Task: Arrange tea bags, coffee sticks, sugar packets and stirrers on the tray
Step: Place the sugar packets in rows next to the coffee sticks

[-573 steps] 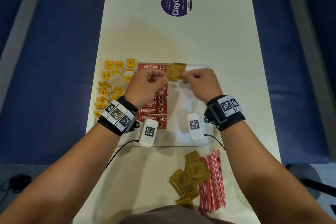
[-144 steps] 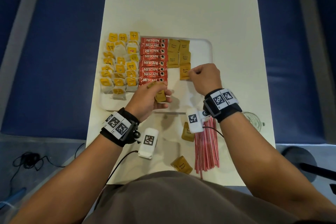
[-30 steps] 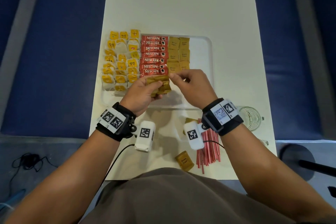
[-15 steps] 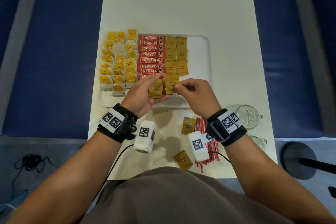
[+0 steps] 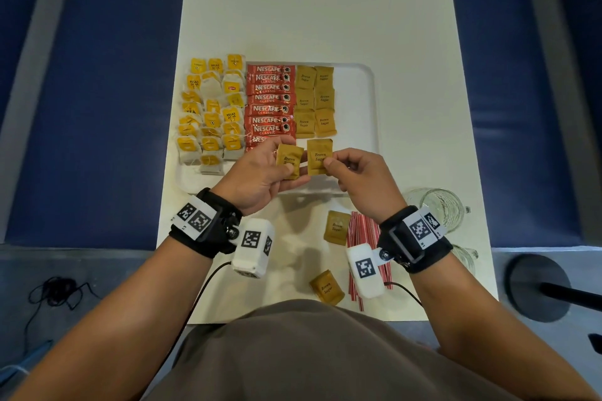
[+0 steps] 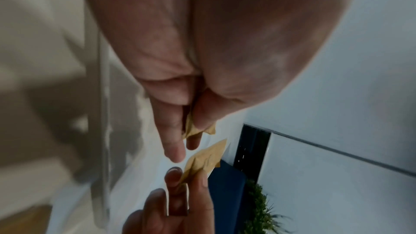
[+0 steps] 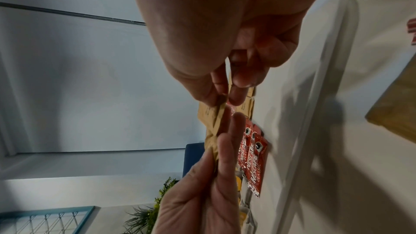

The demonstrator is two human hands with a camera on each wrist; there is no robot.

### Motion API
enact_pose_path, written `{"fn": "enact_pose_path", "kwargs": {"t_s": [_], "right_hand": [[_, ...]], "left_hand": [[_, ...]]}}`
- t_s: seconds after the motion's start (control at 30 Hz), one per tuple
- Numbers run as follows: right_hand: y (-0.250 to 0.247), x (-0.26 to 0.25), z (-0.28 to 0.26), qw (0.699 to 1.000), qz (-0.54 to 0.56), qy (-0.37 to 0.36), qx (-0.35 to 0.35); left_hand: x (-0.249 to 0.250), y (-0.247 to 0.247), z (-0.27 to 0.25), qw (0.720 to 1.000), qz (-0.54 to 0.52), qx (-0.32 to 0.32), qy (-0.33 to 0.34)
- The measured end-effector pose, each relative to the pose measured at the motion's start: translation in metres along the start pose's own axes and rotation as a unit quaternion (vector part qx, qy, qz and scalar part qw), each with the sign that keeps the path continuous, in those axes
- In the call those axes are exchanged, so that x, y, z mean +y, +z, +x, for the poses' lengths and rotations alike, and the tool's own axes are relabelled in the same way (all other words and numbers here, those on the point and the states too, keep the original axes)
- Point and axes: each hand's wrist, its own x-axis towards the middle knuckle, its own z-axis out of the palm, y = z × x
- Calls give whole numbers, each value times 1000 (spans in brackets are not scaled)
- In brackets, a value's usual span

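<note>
Yellow tea bags (image 5: 211, 114) fill the tray's (image 5: 365, 107) left end, red coffee sticks (image 5: 270, 101) beside them. Left hand (image 5: 260, 172) pinches one brown sugar packet (image 5: 288, 161); right hand (image 5: 361, 177) pinches another sugar packet (image 5: 319, 156). Stirrers (image 5: 363, 238) lie on the surface (image 5: 325, 19).

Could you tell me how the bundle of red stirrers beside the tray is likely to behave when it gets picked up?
The red stirrers are thin, loose sticks, so they probably weigh little and may scatter or roll if nudged. Nothing binds them visibly, so pinching a few at once with the right hand seems safer.
</note>
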Motion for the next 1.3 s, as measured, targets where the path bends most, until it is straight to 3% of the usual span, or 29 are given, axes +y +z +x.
{"fn": "enact_pose_path", "kwargs": {"t_s": [0.27,0.67,0.87,0.97,1.13,1.3], "right_hand": [[0,2,-3,1000,14,-7,7],[-3,2,6,999,-7,-1,54],[-7,-5,21,993,-83,2,84],[-10,-6,28,984,-152,11,88],[-11,-11,38,969,-226,8,98],[-8,-10,47,963,-251,34,91]], "left_hand": [[-4,4,0,991,131,11,14],[-1,0,14,974,182,123,48],[7,2,25,933,284,190,114],[12,4,30,915,332,201,110],[17,-2,44,849,466,219,117],[21,-2,50,822,520,213,98]]}}
